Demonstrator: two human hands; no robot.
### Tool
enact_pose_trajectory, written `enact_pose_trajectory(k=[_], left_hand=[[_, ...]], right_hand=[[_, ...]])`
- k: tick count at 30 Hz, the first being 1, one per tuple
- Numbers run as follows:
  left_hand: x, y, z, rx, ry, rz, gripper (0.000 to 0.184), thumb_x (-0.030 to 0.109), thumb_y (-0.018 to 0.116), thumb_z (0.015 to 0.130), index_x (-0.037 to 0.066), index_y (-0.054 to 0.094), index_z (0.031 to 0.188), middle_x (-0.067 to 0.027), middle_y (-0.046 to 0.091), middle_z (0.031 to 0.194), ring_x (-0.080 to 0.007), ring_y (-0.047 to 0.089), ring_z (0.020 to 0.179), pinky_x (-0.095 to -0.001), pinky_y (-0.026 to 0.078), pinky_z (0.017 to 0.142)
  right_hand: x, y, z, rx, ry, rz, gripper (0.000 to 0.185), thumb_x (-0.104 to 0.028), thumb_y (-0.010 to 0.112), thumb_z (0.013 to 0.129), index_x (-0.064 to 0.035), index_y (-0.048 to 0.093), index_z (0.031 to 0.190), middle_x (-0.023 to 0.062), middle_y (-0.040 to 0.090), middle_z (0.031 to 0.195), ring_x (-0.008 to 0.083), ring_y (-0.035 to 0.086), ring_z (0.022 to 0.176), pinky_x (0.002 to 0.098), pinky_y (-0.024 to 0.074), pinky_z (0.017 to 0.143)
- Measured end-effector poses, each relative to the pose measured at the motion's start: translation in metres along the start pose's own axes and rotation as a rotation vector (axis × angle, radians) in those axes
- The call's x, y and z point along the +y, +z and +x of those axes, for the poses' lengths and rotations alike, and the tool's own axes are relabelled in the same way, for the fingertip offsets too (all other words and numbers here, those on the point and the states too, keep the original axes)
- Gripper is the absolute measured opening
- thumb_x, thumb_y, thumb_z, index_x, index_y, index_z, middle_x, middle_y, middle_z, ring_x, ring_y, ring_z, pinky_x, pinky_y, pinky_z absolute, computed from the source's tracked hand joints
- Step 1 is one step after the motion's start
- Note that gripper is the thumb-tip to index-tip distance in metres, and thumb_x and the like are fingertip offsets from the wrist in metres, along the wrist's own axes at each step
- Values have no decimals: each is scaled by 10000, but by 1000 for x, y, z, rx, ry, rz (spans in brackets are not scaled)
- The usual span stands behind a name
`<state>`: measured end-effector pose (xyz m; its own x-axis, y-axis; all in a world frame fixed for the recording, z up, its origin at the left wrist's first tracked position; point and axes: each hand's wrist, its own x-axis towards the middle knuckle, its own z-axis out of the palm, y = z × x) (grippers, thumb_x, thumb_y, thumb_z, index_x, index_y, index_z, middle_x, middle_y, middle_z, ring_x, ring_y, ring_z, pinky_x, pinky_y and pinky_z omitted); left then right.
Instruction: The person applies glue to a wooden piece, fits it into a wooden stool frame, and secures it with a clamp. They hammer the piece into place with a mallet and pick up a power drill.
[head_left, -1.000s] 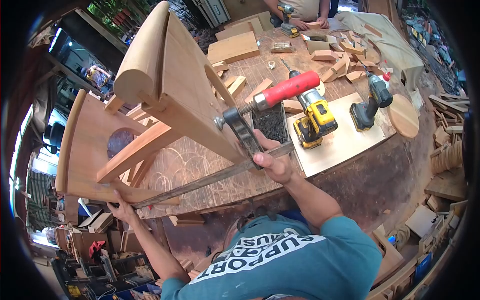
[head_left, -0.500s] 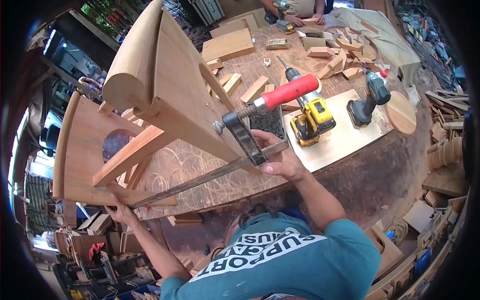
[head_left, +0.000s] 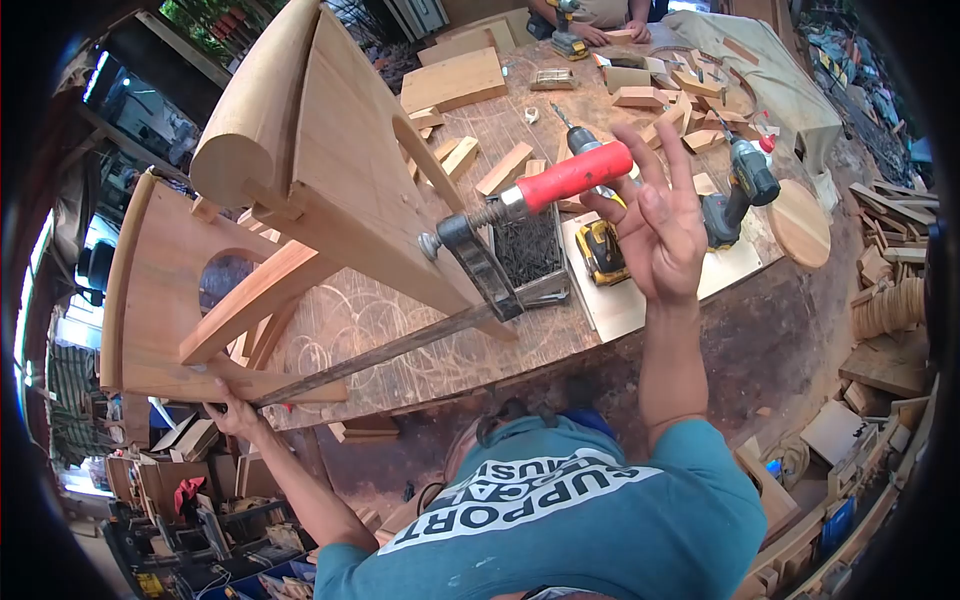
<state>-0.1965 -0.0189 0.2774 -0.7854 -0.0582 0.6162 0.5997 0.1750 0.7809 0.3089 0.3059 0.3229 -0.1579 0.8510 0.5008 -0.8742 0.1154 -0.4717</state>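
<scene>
A bar clamp with a red handle (head_left: 575,174) and a dark metal bar (head_left: 385,353) spans a wooden frame of curved boards. Its screw pad rests at the near board (head_left: 365,190), which has a thick rounded edge. At the clamp's far end, my left hand (head_left: 236,412) grips the bar beside the lower edge of the other curved board (head_left: 165,280); the clamp's fixed jaw is hidden there. My right hand (head_left: 662,225) is raised beside the end of the red handle, fingers spread. Whether its fingertips touch the handle I cannot tell.
On the worktable (head_left: 400,385) lie a yellow drill (head_left: 600,250), a dark drill (head_left: 748,180), a tray of screws (head_left: 530,250), a round wooden disc (head_left: 802,222) and several wood blocks. Across the table are another person's hands (head_left: 615,35). Clamps (head_left: 210,540) stand at lower left.
My right hand has let go of the clamp bar near the sliding jaw and moved up and right to the red handle, its fingers now spread. My left hand stays at the bar's far end.
</scene>
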Motion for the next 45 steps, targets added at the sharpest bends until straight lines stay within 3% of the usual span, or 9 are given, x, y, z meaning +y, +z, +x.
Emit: enact_pose_trajectory(k=[10, 17, 21, 23, 27, 32, 36, 41, 45], left_hand=[[-17, -5, 10, -22, -30, -19, 788, 389, 806, 812, -91, 486, 1349, -217, 600, 1249, -241, 604, 1034, -373, 526, 895], [-54, -15, 26, -2, -30, 85, 715, 350, 801, 829, -79, 512, 1322, -202, 603, 1240, -226, 593, 1018, -372, 524, 893], [-26, -7, 13, 22, -51, 64, 711, 369, 792, 834, -61, 513, 1325, -196, 604, 1246, -228, 588, 1025, -378, 518, 897], [-23, -3, 12, 12, -28, 46, 738, 376, 781, 843, -67, 487, 1354, -199, 597, 1261, -232, 583, 1058, -377, 499, 932], [-9, -4, 3, -2, 8, 42, 747, 365, 769, 857, -80, 461, 1371, -211, 583, 1280, -228, 571, 1099, -368, 470, 974], [-14, 2, 5, 33, 42, -42, 740, 361, 781, 844, -115, 490, 1330, -222, 609, 1241, -234, 594, 1050, -366, 508, 911], [-7, 2, 2, 64, -2, 61, 721, 353, 779, 849, -98, 496, 1335, -203, 599, 1263, -226, 570, 1085, -356, 457, 977], [9, 6, -3, 90, -45, 96, 782, 405, 794, 818, -93, 499, 1343, -218, 600, 1278, -242, 589, 1083, -357, 454, 977], [20, 7, -7, 80, -97, 87, 768, 407, 791, 819, -85, 510, 1338, -216, 619, 1253, -236, 606, 1056, -355, 467, 957]], right_hand=[[-2, -7, 22, -158, -26, -501, 489, -314, 696, 905, 60, 561, 1189, 156, 668, 973, 212, 701, 832, 338, 622, 738], [-17, 4, 32, -124, 187, -673, 459, -452, 676, 895, -2, 585, 912, 54, 626, 662, 89, 604, 488, 203, 469, 416], [-33, 13, 44, -215, 258, -952, 404, -426, 741, 856, -32, 650, 861, 41, 598, 711, 132, 599, 559, 271, 479, 507], [-38, 16, 53, -635, -266, -1308, 403, -433, 748, 830, -50, 655, 913, 74, 595, 772, 217, 619, 681, 310, 477, 610], [-46, 26, 68, -1013, -570, -1627, 424, -380, 777, 791, -30, 651, 995, 102, 615, 914, 278, 617, 759, 358, 481, 646], [-51, 40, 91, -1063, 153, -1293, 259, -261, 710, 884, -20, 697, 979, 86, 592, 642, 228, 595, 597, 338, 456, 583], [-46, 57, 120, -916, 907, -1370, 366, -371, 726, 882, -14, 660, 833, -24, 548, 649, 107, 543, 646, 284, 464, 606], [-49, 62, 90, -868, 381, -1359, 458, -288, 884, 703, -24, 644, 990, 43, 632, 877, 172, 594, 831, 318, 469, 738], [-52, 52, 91, -886, 376, -1450, 413, -238, 869, 726, -8, 671, 1006, 35, 634, 866, 138, 586, 833, 297, 465, 737]])
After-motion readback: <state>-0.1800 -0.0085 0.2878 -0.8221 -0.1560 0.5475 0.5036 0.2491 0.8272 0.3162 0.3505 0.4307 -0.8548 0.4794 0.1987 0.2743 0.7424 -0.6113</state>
